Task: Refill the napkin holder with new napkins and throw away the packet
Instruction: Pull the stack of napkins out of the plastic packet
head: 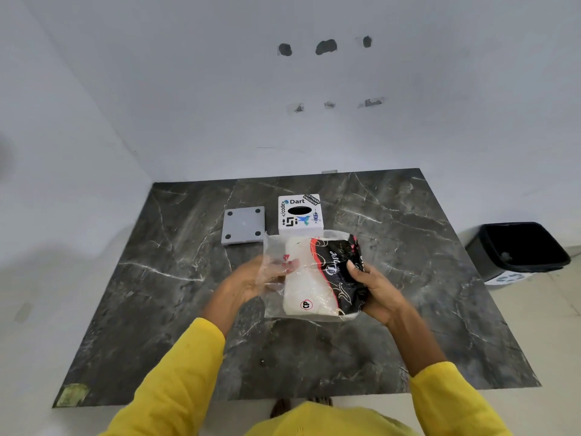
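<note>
If I tug the thin plastic too hard, the napkin packet (317, 278) could rip and spill napkins over the marble table (157, 278), short of the napkin holder (300, 214) just behind. My left hand (251, 280) pinches the clear open end; my right hand (375, 289) is clamped around the printed end, holding the packet above the table.

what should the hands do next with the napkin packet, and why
Probably draw the white napkin stack out through the packet's clear open end. The left hand already seems to reach into that loose plastic, while the right hand grips the printed end. The white holder stands with its grey base plate lying beside it.
</note>
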